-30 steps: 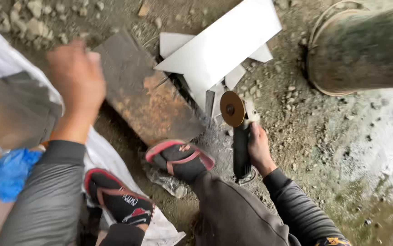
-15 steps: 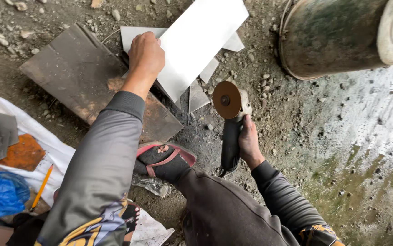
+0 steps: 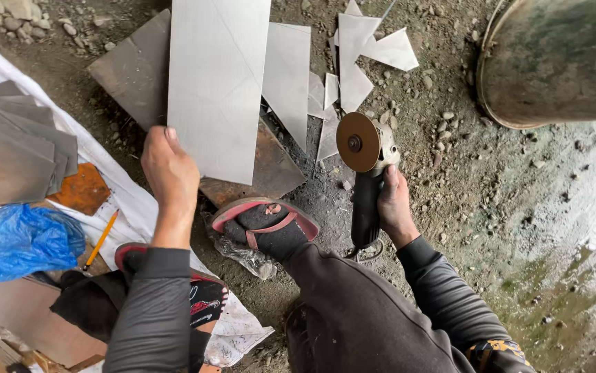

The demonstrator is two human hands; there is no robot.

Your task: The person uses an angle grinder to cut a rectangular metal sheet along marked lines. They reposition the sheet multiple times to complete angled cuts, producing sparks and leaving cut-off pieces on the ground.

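Seen from the head camera, gravelly ground fills the frame. White tile offcuts (image 3: 353, 76) lie scattered at upper centre, and a rusty metal plate (image 3: 270, 169) lies under them, reaching left of centre. At upper right stands a large dirty drum (image 3: 560, 62). Along the left edge, grey tiles (image 3: 15, 148) are stacked on a white sheet (image 3: 115, 186), with a blue plastic bag (image 3: 25, 238) and a yellow pencil (image 3: 101, 238) below. A sandalled foot (image 3: 267, 224) rests at centre, against the plate.

The left hand (image 3: 170, 173) has its fingers closed on the lower left corner of a long pale tile (image 3: 218, 86), which stretches to the upper edge. The right hand (image 3: 394, 207) is wrapped around the body of an angle grinder (image 3: 367, 166), its disc facing up, right of centre, just beside the offcuts.
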